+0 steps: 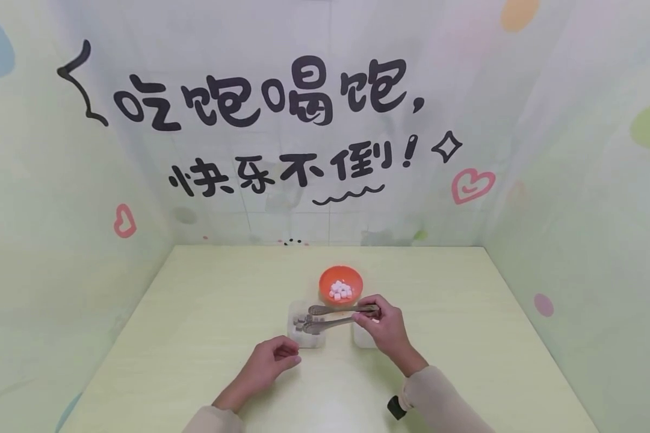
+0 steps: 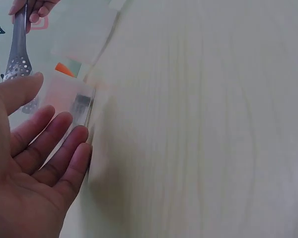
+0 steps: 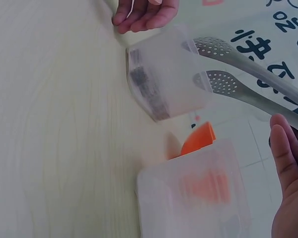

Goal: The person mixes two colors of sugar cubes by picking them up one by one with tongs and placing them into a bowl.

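My right hand (image 1: 387,328) grips metal tongs (image 1: 336,310) with perforated, spoon-like ends (image 3: 221,82). Those ends are spread apart above the left translucent container (image 1: 310,342), which holds dark cubes (image 1: 298,322). Just in front of that container is my left hand (image 1: 265,364), palm facing inward and fingers loosely bent in the left wrist view, holding nothing. Partly under the right hand stands a second translucent container (image 1: 365,341); little of its contents shows. Behind the two containers, an orange bowl (image 1: 340,272) holds several small white cubes (image 1: 341,291).
Everything stands on a pale wood-grain table (image 1: 195,319). Its back edge meets a printed wall (image 1: 330,222) with black lettering, and further printed panels rise at both sides. A dark object (image 1: 396,408) sits by the right sleeve.
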The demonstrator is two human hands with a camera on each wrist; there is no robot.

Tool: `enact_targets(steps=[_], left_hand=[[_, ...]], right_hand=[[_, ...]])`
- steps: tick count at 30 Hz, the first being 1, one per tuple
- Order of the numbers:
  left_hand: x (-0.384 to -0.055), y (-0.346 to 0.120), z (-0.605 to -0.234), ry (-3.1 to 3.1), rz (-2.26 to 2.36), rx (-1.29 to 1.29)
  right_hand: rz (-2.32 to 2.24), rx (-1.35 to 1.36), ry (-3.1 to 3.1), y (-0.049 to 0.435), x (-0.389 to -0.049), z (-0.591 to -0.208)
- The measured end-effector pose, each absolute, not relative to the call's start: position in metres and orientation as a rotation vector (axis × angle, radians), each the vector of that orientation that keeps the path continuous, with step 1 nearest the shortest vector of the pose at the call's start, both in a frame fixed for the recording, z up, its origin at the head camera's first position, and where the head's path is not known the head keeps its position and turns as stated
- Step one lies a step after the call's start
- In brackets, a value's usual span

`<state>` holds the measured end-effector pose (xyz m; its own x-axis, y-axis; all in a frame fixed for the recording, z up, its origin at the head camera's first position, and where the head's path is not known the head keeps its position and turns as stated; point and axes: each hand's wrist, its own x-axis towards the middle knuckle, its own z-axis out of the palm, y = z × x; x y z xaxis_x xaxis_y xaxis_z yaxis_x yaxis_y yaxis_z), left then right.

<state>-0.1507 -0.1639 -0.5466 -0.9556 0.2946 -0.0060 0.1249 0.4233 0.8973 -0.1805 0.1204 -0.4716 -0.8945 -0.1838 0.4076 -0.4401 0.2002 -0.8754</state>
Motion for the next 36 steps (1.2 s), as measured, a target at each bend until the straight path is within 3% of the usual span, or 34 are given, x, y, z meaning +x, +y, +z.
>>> enact_targets(steps=[20,27,36], left_hand=[[-0.175,-0.164,-0.53,2.611,1.734,0.061],[-0.182,-0.165,-0.529,2.586,1.743,0.132],[-0.187,-0.153,-0.533,2.592,1.766,0.201]], right_hand=[[1.702,0.553,-2.442,0.108,-0.177,-0.465],[1.699,0.571,-2.441,0.11,-0.196,-0.497],[1.613,0.563,-2.524,0.109,-0.199,-0.501]])
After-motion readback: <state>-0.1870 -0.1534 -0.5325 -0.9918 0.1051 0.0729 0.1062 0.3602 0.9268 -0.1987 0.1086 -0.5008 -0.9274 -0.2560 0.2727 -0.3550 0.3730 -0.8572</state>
